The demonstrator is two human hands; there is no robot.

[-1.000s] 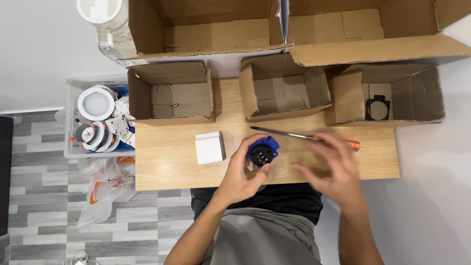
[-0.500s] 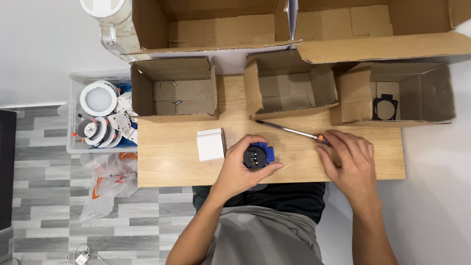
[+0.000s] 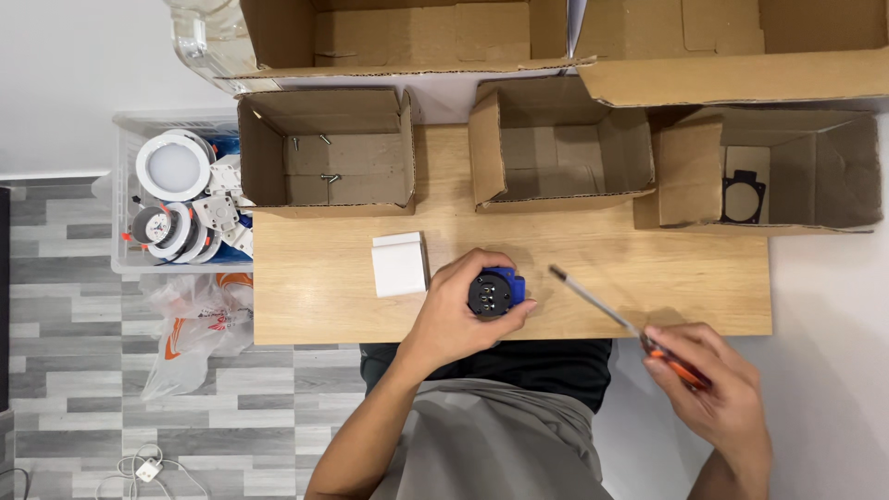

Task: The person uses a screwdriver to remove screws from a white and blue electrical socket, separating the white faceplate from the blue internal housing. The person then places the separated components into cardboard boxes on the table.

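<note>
Blue plug (image 3: pixel 495 293) is sitting on the desk (image 3: pixel 324 306), my left hand (image 3: pixel 458 310) curling around it. My right hand (image 3: pixel 718 398) is gripping an orange-handled screwdriver (image 3: pixel 630 326), now lifted off the desk and drawn toward me. White square box (image 3: pixel 399 264) is lying just left; open cardboard boxes (image 3: pixel 326 153) are lining the far edge.

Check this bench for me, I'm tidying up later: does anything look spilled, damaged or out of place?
Nothing looks spilled or broken. The left hand grips a round blue and black part on the wooden table; the right hand holds a screwdriver. Only untidy spot: crumpled plastic bags on the floor beside the table.
</note>
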